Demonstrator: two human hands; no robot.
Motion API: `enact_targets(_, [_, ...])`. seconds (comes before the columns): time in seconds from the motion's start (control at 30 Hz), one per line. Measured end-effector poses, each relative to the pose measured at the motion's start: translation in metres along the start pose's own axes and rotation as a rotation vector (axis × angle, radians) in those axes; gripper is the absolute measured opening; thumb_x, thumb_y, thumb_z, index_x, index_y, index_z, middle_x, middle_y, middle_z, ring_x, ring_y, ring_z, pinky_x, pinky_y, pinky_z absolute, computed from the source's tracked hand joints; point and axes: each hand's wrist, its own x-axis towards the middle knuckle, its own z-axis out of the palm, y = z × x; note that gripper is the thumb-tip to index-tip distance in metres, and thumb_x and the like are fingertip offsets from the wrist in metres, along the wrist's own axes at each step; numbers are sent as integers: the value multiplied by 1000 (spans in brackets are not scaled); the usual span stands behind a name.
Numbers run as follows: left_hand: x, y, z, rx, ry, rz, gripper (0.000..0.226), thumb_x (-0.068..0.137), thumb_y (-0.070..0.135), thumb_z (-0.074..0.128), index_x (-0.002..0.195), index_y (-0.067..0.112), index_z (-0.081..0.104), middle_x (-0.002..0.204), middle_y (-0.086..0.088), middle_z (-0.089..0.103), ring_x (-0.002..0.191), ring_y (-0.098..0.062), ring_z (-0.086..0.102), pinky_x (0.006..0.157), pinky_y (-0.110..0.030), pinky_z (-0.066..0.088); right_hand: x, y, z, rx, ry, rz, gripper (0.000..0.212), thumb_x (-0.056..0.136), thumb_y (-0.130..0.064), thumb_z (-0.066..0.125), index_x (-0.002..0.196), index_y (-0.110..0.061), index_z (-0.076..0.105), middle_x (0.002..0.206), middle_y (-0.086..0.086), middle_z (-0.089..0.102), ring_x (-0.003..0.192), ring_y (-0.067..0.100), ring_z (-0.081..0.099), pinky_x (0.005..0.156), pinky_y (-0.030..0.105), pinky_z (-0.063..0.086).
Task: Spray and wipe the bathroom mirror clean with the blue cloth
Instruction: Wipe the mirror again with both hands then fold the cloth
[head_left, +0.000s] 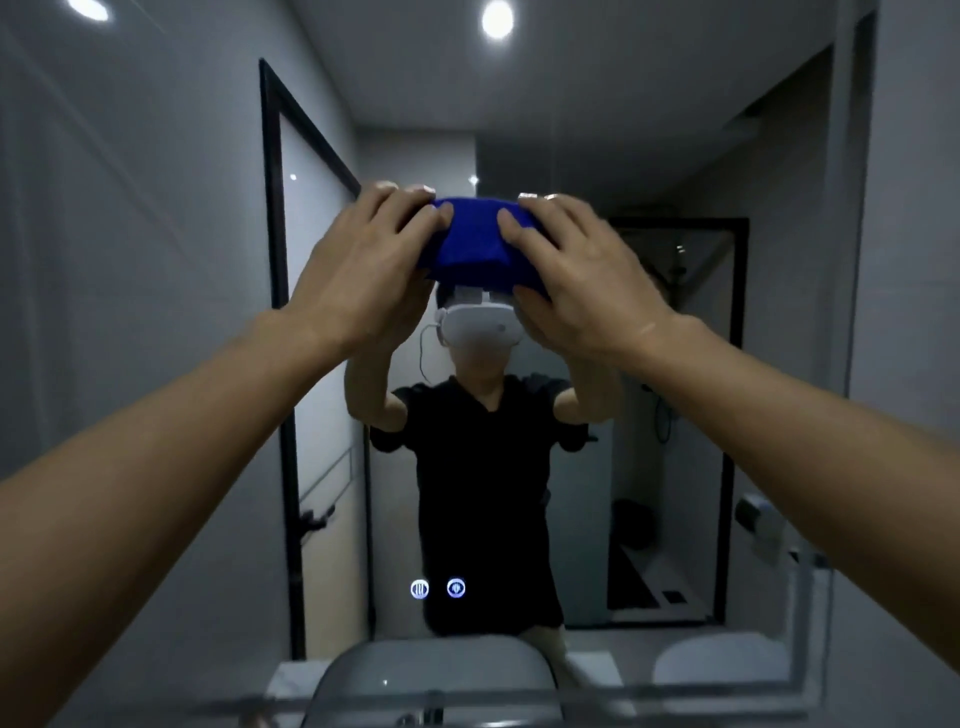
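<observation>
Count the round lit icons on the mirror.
2. Both sit low on the mirror, side by side below the blue cloth: the left icon and the right icon. None seem hidden.

Pale counter (597, 670) below the mirror (649, 156), grey basin (436, 675) set in it, white rounded object (719, 660) right of the basin
</observation>
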Motion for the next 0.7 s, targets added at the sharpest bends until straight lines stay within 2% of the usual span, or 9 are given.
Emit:
enact_targets(0.13, [-45, 16, 18, -19, -43, 60, 50, 80, 13, 73, 124, 6, 51, 130, -20, 56, 116, -39, 49, 92, -50, 46, -50, -22, 13, -7, -68, -5, 57, 89, -23, 56, 140, -2, 44, 144, 25, 44, 133, 42, 40, 105, 55, 42])
enact_targets(0.23, [-81, 28, 31, -67, -97, 77, 57, 67, 12, 78, 117, 4, 54, 123, -20, 59, 106, -39, 50, 82, -49, 48, -84, -38, 29, -8, -61, -24, 52, 86, -19, 53, 135, -1, 51, 138, 26, 50, 125, 44, 47, 97, 54, 48])
enact_targets(0.33, [-119, 42, 41, -107, -144, 86, 56, 67, 8, 77, 118, 4, 55, 124, -20, 58, 110, -39, 51, 84, -49, 49, -121, -56, 49, 0, -57, -33, 48, 85, -9, 60, 132, -2, 53, 136, 26, 52, 123, 44, 50, 93, 53, 50])
enact_targets(0.4, [-141, 51, 46, -148, -193, 90, 59, 63, 8, 78, 117, 7, 52, 122, -20, 58, 110, -39, 51, 86, -49, 51, -145, -70, 57, 8, -67, -34, 43, 87, -8, 56, 130, -3, 52, 135, 27, 52, 121, 44, 50, 93, 53, 50])
enact_targets(0.53, [-183, 72, 54, -204, -285, 74, 66, 53, 11, 85, 109, 12, 49, 110, -16, 61, 98, -34, 53, 82, -44, 50, -189, -98, 69, 63, -79, -30, 36, 91, -9, 47, 126, -3, 51, 126, 27, 57, 113, 42, 56, 90, 49, 52])
enact_targets(0.7, [-254, 105, 72, -294, -365, 56, 65, 50, 14, 85, 107, 14, 55, 104, -11, 62, 89, -26, 55, 65, -34, 53, -259, -130, 93, 134, -110, -47, 39, 84, -7, 64, 122, -5, 54, 121, 23, 62, 111, 38, 59, 89, 43, 56])
